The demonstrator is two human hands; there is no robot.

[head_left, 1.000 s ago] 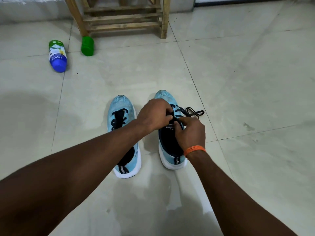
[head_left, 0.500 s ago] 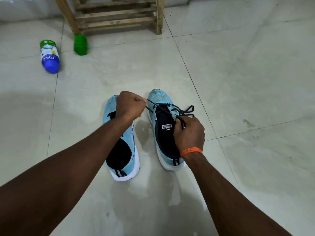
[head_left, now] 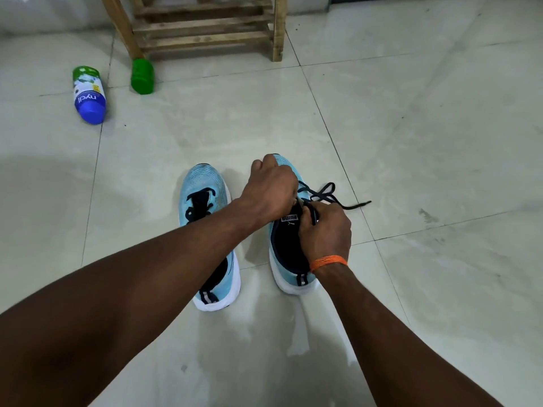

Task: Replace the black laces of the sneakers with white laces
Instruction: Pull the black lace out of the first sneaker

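Observation:
Two light blue sneakers with white soles stand side by side on the tiled floor. The left sneaker has its black lace threaded. Over the lacing of the right sneaker are both my hands. My left hand covers the front eyelets with curled fingers, and what it holds is hidden. My right hand, with an orange band at the wrist, pinches the black lace at the tongue. The lace's loose end trails right across the floor.
A white and blue bottle lies on its side at the far left. A green bottle lies near the leg of a wooden rack at the back. Bare tiles spread to the right.
My left hand has moved from the gap between the sneakers back over the right sneaker's lacing. The lace's loose end now stretches further right on the floor.

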